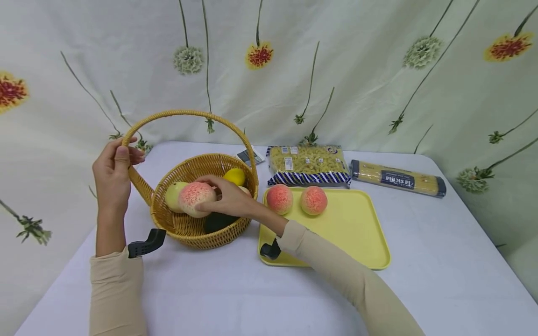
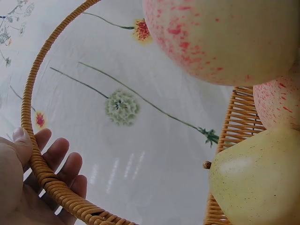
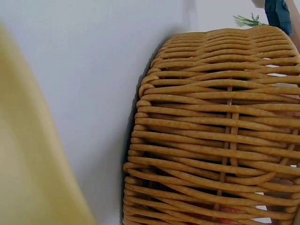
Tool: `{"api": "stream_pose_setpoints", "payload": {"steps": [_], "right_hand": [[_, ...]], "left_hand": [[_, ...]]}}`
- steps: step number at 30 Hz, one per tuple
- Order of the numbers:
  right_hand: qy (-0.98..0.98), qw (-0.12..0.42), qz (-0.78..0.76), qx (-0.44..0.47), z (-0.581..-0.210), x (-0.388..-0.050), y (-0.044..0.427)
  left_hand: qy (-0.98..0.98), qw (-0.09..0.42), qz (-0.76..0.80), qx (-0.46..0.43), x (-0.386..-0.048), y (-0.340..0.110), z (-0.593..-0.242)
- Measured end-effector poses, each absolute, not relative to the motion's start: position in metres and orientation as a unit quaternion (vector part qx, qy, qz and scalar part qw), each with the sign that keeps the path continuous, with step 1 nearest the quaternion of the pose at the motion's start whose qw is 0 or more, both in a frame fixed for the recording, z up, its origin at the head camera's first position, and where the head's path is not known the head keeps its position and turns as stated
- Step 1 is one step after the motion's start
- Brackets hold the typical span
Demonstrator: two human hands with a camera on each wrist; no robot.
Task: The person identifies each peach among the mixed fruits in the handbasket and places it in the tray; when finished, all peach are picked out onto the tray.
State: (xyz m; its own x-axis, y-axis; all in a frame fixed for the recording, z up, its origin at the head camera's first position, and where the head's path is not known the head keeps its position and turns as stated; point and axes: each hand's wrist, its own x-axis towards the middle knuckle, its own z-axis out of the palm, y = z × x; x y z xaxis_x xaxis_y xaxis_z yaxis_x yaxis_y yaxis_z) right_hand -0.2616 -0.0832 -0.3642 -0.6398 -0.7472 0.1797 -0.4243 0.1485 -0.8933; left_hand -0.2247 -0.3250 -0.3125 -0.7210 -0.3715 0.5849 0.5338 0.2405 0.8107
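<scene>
The wicker basket [image 1: 201, 240] stands tilted a little on the table's left side, its hoop handle [image 2: 29, 89] gripped by my left hand [image 1: 115, 170] between thumb and fingers. Over the basket my right hand [image 1: 229, 198] holds a pink-and-cream peach [image 1: 196, 198], which also shows large in the left wrist view. Inside lie a yellow-green pear [image 2: 258, 180], a yellow fruit [image 1: 235, 177], a dark object [image 1: 218, 221] and another pale fruit, partly hidden by my right hand. In the right wrist view only the basket's woven side [image 3: 211, 131] shows, not the hand.
Right of the basket is a yellow tray [image 1: 349, 233] with two peaches [image 1: 279, 199] [image 1: 314, 200] near its back edge. Behind it lie a pasta bag [image 1: 308, 163] and a spaghetti pack [image 1: 397, 178]. A small flat item [image 1: 251, 156] lies behind the basket.
</scene>
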Motion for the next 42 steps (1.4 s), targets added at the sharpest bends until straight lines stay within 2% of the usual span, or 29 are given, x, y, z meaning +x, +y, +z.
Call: {"api": "stream_pose_setpoints", "payload": {"steps": [25,42], "right_hand": [[0.676,0.154,-0.586,-0.420,-0.351,-0.251,-0.016],[0.677,0.114,-0.611,-0.393,-0.350,-0.250,0.045]], "left_hand": [[-0.685,0.366,-0.627,-0.061,-0.224,-0.325,-0.311],[-0.688,0.365,-0.625,-0.061,-0.224,-0.325,-0.312]]}}
